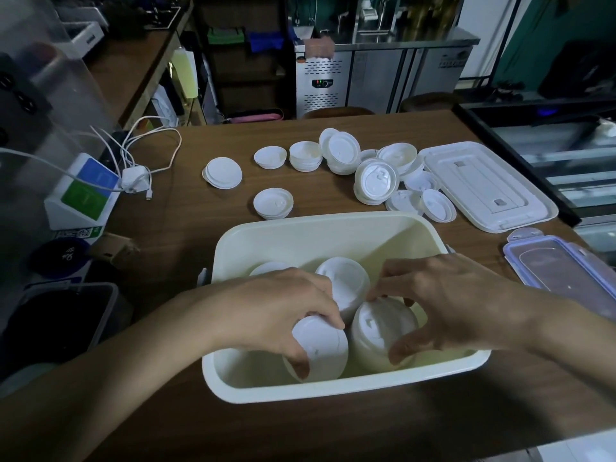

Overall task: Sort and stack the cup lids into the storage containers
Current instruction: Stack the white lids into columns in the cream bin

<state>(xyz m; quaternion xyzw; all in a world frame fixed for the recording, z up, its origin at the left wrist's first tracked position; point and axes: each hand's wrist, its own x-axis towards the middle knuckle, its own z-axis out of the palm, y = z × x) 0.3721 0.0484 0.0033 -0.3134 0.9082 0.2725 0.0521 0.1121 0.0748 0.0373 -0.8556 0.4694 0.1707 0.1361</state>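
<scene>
A cream rectangular storage container (320, 228) stands on the brown table in front of me. Inside it, my left hand (283, 311) grips a stack of white cup lids (325, 348) at the near left. My right hand (446, 301) grips a second lid stack (376, 331) beside it. A third lid stack (346, 285) stands behind them, and another lid (266, 268) shows partly at the far left of the container. Several loose white lids and short stacks (375, 178) lie on the table beyond the container.
The container's white lid (486, 185) lies at the right, a clear clip-lock lid (563, 268) nearer. A white charger with cables (135, 181) and a blue-green sign stand (83, 191) sit at the left. A black bin (56, 321) stands by the table's left edge.
</scene>
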